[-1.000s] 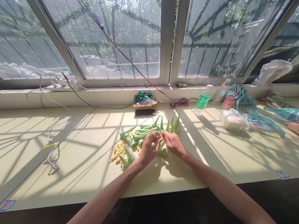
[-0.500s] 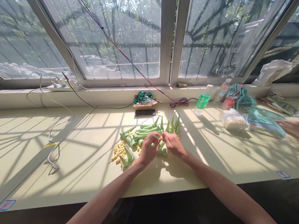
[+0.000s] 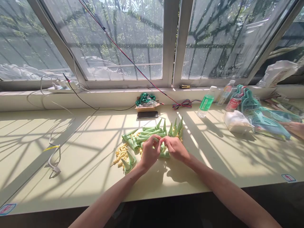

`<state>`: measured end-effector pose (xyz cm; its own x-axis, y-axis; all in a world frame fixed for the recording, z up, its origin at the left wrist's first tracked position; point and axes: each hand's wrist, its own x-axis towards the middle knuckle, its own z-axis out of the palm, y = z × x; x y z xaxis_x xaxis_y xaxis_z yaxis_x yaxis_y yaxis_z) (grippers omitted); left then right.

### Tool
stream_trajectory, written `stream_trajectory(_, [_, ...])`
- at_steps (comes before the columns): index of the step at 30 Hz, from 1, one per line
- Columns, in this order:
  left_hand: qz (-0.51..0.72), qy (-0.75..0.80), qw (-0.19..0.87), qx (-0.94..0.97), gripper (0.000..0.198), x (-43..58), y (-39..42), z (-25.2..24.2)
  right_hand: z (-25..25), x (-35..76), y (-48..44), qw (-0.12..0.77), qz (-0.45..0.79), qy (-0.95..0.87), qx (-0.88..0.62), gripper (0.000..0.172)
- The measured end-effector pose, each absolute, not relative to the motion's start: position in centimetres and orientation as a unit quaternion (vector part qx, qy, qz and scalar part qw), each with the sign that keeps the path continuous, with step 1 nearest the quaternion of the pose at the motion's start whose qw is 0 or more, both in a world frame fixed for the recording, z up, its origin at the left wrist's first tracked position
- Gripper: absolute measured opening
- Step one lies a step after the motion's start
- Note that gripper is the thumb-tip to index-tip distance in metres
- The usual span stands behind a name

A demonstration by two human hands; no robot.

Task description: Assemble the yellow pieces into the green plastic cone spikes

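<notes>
**Both hands joined at the fingertips over light green cones**

From my station, by size. Grey-framed glass windows point(image 3: 133, 41) stand far beyond the fingers. A long pale-yellow tabletop point(image 3: 95, 177) extends beneath both hands. On it I log a heap of light green tapered cones point(image 3: 145, 136), under and just beyond the fingers; several stand point-up beyond them to the right.

The left hand point(image 3: 151, 150) and right hand point(image 3: 176, 148) come together over the heap's near part. Another person's hand point(image 3: 294, 128) is well apart, far right of the fingers.

Beyond the fingers, to the right: a clear plastic bottle with a green label point(image 3: 206, 103), upright. Straight beyond: a flat black phone point(image 3: 147, 115). Left of the fingers: loose small yellow peg-shaped pieces point(image 3: 121, 152).

Left fingers: nearly closed, pinching a small light green piece point(image 3: 156, 139). Right fingers: bunched, tips at the left ones; contact hidden, so I cannot tell what they hold.
</notes>
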<state>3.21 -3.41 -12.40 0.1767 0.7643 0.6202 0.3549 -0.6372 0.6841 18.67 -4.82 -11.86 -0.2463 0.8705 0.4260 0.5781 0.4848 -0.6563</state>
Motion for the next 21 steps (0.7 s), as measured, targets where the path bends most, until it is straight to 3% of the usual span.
stream_trajectory(14, [0.518, 0.402, 0.241, 0.716, 0.025, 2.97, -3.35, -12.06, -12.08, 18.54, -4.79, 0.389, 0.154, -0.779, -0.467, 0.038])
stream_trajectory(21, [0.508, 0.393, 0.245, 0.726, 0.025, 2.99, -3.38, -12.14, -11.98, 18.52, -4.89, 0.397, 0.145, -0.769, -0.48, 0.039])
